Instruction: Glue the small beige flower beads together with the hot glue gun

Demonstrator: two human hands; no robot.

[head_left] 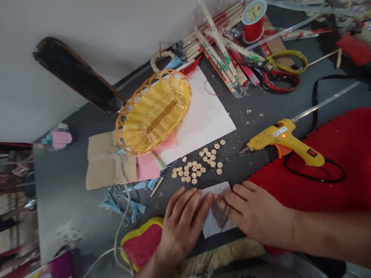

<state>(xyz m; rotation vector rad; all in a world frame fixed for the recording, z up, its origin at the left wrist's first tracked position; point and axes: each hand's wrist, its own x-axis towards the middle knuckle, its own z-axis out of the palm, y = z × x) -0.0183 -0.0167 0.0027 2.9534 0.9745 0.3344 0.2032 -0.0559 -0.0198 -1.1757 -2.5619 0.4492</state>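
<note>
A small piece of white paper (219,216) lies on the dark table, held down by both hands. My left hand (184,224) rests on its left edge with the fingers stretched out. From the right, my right hand (257,214) reaches over the paper, its fingers extended and fairly flat. Between the two hands' fingertips, near the paper's top edge, sits a tiny pale flower-shaped piece (213,192), partly covered. Several similar wooden-looking flower pieces (194,170) are scattered just beyond the hands. To their right lies a yellow glue gun (286,141), its orange light lit.
A yellow woven basket (153,112) stands partly on a white sheet (210,104). Scissors (284,71), bundled sticks (223,58) and a red thread spool (253,29) lie at the back. Red cloth (348,189) covers the right side. Blue tassels (136,208) and a pale cable (118,231) are left.
</note>
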